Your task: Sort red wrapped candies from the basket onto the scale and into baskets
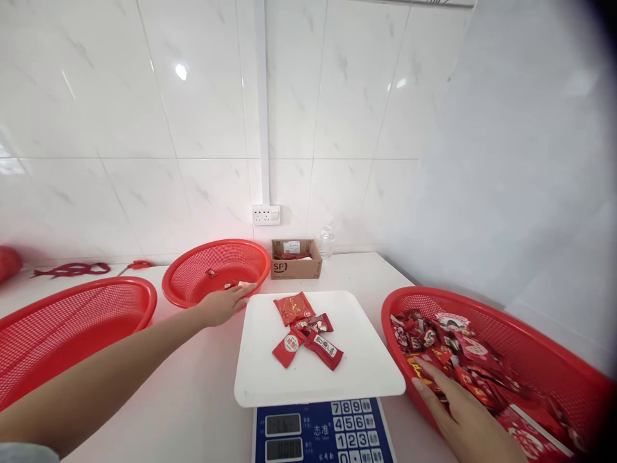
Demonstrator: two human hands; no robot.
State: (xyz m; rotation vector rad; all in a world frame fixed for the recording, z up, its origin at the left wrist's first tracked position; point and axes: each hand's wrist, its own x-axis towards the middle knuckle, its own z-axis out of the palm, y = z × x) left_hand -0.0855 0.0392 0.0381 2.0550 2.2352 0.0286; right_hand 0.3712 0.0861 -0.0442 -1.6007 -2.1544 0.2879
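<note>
My left hand [225,305] reaches to the front rim of the round red basket [193,257], its fingers stretched out and nothing seen in them. A few small wrapped pieces lie inside that basket. My right hand [465,411] is at the near side of the right red basket [520,316], thumb and fingers apart, beside the many red wrapped snack packets [475,350] in it. Between my hands, the white scale pan [270,386] carries several red packets, among them a square one [294,307] and a narrow one [324,349].
Under the pan sits the scale's blue keypad panel [322,434]. A cardboard box [295,269] and a clear plastic item [326,241] stand against the tiled wall. Another red basket [139,302] is at left, with red ribbon [72,269] behind it.
</note>
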